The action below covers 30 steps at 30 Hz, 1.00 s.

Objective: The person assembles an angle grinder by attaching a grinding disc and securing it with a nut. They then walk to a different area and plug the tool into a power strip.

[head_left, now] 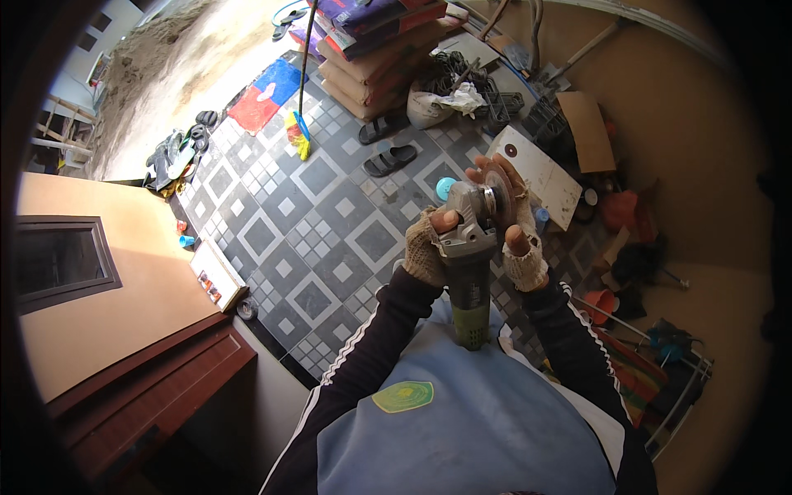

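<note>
An angle grinder point(470, 272) with a grey head and a dark and olive-green body stands upright in front of my chest, its lower end against my blue shirt. My left hand point(426, 246), in a knitted fingerless glove, is closed round the grinder's head, thumb on top. A worn reddish-brown disc point(498, 195) faces right on the tool. Cupped round the disc's far and right side is my right hand point(523, 241), gloved the same way, with the fingers behind the disc and the thumb nearer me.
Patterned grey tiles point(309, 239) cover the floor. Stacked bags point(363, 66) stand ahead, near black sandals point(389, 160). A white board point(540, 177), a cardboard piece point(587, 132) and clutter line the right wall. A broom point(299, 136) stands ahead left; a wooden door point(124, 289) is at left.
</note>
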Each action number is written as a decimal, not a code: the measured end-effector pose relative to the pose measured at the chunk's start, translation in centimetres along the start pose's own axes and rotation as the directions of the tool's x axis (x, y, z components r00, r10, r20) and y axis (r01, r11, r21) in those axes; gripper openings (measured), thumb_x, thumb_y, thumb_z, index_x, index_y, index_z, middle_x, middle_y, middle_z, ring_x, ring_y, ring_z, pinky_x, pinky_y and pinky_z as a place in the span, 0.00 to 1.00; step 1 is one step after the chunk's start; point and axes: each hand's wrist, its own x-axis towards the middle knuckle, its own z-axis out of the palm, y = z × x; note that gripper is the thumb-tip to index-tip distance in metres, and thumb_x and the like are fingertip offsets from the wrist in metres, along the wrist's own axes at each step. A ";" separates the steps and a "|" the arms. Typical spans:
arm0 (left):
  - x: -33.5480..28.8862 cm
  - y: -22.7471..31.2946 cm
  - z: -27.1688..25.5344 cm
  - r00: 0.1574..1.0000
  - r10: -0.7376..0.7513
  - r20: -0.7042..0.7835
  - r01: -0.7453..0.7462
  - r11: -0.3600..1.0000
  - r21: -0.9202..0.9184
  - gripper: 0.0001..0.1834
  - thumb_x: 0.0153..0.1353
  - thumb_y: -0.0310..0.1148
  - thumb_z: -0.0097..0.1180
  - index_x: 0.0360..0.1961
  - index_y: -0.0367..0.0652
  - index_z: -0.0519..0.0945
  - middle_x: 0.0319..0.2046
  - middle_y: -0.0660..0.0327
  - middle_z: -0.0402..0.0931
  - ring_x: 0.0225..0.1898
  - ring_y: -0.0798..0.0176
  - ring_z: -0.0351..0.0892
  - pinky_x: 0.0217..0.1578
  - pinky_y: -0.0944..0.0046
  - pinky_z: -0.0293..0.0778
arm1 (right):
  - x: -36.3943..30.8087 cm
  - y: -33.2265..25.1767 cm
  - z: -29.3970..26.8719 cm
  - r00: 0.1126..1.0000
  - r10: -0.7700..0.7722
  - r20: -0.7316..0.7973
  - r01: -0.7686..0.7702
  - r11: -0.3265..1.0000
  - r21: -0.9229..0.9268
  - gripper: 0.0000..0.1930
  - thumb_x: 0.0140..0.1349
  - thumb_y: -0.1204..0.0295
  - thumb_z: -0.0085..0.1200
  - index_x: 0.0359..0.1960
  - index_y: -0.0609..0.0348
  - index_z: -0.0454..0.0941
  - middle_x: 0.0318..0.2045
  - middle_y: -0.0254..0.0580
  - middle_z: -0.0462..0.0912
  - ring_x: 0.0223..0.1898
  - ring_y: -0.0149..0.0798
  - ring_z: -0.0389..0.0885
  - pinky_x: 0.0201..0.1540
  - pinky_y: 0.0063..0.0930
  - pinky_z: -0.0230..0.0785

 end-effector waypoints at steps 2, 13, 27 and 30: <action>0.0 -0.2 0.9 0.997 -0.005 -0.081 0.007 1.000 0.030 0.32 0.59 0.46 0.65 0.58 0.33 0.77 0.45 0.50 0.84 0.42 0.54 0.87 0.48 0.55 0.85 | -0.3 0.3 -0.1 0.994 0.061 -0.086 -0.059 0.998 0.026 0.55 0.59 0.32 0.61 0.76 0.59 0.57 0.70 0.47 0.67 0.69 0.44 0.69 0.73 0.43 0.64; 0.1 -0.4 1.1 0.990 -0.099 -0.097 0.108 0.989 0.099 0.29 0.58 0.43 0.67 0.53 0.30 0.80 0.41 0.50 0.85 0.40 0.55 0.88 0.47 0.57 0.85 | 0.2 0.5 -0.8 0.993 -0.027 -0.114 0.020 0.998 -0.062 0.44 0.68 0.38 0.54 0.73 0.60 0.62 0.63 0.47 0.74 0.63 0.41 0.75 0.66 0.39 0.70; -0.9 -1.2 0.5 0.996 0.002 -0.090 0.000 1.000 0.017 0.32 0.56 0.42 0.67 0.55 0.27 0.78 0.43 0.48 0.85 0.41 0.54 0.88 0.47 0.56 0.85 | 0.8 -0.5 -0.4 0.987 0.141 -0.077 -0.150 0.980 -0.129 0.35 0.67 0.43 0.59 0.64 0.58 0.70 0.59 0.44 0.75 0.62 0.39 0.74 0.66 0.36 0.66; -1.0 -1.2 0.4 0.997 -0.030 -0.068 0.030 1.000 -0.001 0.32 0.56 0.42 0.68 0.56 0.28 0.77 0.44 0.48 0.84 0.42 0.54 0.88 0.47 0.56 0.85 | 0.9 -0.4 -0.4 0.985 0.147 -0.088 -0.155 0.984 -0.083 0.34 0.67 0.45 0.57 0.62 0.60 0.71 0.60 0.49 0.74 0.62 0.41 0.75 0.65 0.39 0.69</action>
